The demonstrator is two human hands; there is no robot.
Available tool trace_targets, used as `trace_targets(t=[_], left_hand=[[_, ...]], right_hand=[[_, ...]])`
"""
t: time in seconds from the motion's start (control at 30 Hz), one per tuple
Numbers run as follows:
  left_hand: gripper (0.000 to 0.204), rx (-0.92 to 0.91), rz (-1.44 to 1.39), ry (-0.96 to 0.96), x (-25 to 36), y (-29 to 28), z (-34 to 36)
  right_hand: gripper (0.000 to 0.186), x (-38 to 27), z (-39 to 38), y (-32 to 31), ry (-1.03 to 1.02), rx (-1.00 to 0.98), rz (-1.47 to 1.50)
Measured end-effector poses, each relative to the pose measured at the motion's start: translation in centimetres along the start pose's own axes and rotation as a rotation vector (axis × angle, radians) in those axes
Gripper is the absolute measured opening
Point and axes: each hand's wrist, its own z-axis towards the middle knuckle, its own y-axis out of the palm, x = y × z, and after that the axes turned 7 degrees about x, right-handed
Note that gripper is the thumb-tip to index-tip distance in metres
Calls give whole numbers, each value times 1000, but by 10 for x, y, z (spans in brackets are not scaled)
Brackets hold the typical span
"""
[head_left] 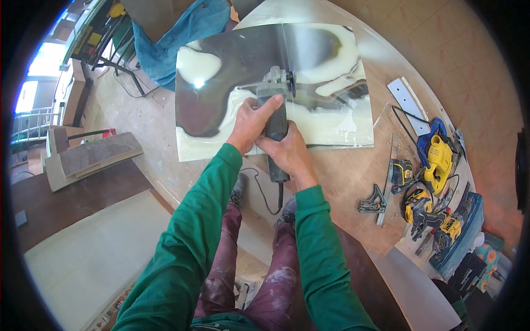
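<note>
Both my hands are wrapped round a dark angle grinder (275,124), its body pointing away from me. My left hand (251,122) grips it near the head, thumb lying along the top. Lower down, my right hand (291,154) closes on the body from the right side. The grinder's disc stands edge-on at the right of its head, over a glossy dark and cream patterned slab (328,124). A thin straight line runs down the slab at the disc; whether the disc touches it I cannot tell. The grinder's black cord hangs toward my feet.
Under the slab is a wooden board (353,176). To the right lie a combination square (374,201), a yellow power tool (438,163), a cordless drill (448,229) and a white strip with holes (408,105). A blue cloth (171,41) hangs at the far left, near stacked panels (99,154).
</note>
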Motion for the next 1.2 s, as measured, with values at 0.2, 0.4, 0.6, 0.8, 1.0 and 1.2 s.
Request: trace_targets(t=[0.2,0.4,0.6,0.8,1.0,1.2], left_hand=[[90,30,15,19,3,3,1],[89,26,19,2,7,3,2],[87,34,31,5,8,3,6],[88,19,32,0,6,3,12],[89,-13,10,-18,14,3,13],[90,-22,-6,2,11,2,17]], right_hand=[[88,3,8,2,-28,11,-8],[86,1,11,2,-7,5,-19],[84,2,17,3,-6,0,-39],[84,2,21,4,-1,-5,-35],[88,2,26,4,-3,-6,2],[84,-2,24,5,-4,-23,64]])
